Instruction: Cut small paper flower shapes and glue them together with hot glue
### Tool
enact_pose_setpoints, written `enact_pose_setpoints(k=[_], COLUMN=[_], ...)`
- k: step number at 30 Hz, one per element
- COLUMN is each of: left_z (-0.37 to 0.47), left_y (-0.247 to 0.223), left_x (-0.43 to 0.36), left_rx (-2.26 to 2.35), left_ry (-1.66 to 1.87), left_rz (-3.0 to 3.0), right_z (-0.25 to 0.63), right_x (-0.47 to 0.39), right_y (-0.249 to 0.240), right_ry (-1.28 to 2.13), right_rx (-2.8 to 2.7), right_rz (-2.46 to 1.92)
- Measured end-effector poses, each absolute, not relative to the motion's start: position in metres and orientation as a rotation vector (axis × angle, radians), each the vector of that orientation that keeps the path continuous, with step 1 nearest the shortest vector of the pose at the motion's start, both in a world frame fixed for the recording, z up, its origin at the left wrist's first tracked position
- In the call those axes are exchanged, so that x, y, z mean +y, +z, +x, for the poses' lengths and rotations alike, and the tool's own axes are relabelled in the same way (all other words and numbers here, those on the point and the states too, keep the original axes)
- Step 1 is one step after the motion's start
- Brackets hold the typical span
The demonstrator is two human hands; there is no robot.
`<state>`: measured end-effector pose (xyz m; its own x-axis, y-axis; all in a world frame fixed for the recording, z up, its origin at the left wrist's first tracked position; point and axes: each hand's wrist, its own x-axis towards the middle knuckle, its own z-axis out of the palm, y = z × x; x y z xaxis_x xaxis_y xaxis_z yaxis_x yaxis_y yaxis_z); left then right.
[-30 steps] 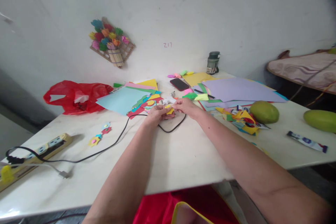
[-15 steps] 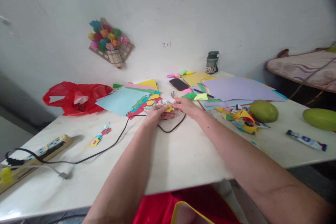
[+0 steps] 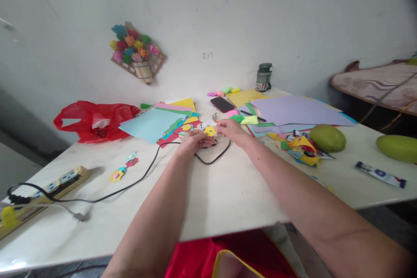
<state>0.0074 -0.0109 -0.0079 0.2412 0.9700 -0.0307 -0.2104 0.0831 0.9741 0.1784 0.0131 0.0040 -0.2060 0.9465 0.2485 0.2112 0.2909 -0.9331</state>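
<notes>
A small yellow paper flower (image 3: 210,131) with a dot at its centre is up off the table between my hands. My left hand (image 3: 193,140) pinches its left side, thumb on top and fingers beneath. On its right edge, the fingertips of my right hand (image 3: 230,131) are closed. Behind it lie cut paper pieces (image 3: 186,127) in red, yellow and white. A black cord (image 3: 213,163) loops on the table just below my hands. Finished-looking paper flowers (image 3: 117,175) in yellow, red and blue rest to the left.
A power strip (image 3: 61,183) and red plastic bag (image 3: 94,121) are on the left. Coloured sheets (image 3: 293,109), a phone (image 3: 222,104), a tumbler (image 3: 263,77), paper scraps (image 3: 306,152), a glue tube (image 3: 380,174) and green fruits (image 3: 327,138) are behind and right.
The yellow flower has turned, so its face and centre dot now show more plainly between my fingers. My hands have shifted only slightly.
</notes>
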Motion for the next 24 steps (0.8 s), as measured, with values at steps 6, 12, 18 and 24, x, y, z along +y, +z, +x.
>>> enact_pose_setpoints(k=[6,12,18,24], left_z=[0.0055,0.0061,0.0072,0.0076], left_y=[-0.012,-0.0121,-0.0109,-0.0107], left_x=[-0.0087,-0.0095,-0.0098,-0.0106], left_rx=[0.889,0.889,0.904,0.885], left_ry=[1.096,1.099,1.096,1.089], left_rz=[1.184,1.203,1.22,1.222], right_z=[0.1803,0.1819,0.1791,0.1736], right_x=[0.0115,0.0133,0.0159,0.0131], right_y=[0.005,0.0019,-0.0027,-0.0027], right_ry=[1.207,1.287,1.249,1.154], right_rx=[-1.591,-1.587,-1.609,-1.606], right_rz=[-1.07,-1.068,-1.079,-1.112])
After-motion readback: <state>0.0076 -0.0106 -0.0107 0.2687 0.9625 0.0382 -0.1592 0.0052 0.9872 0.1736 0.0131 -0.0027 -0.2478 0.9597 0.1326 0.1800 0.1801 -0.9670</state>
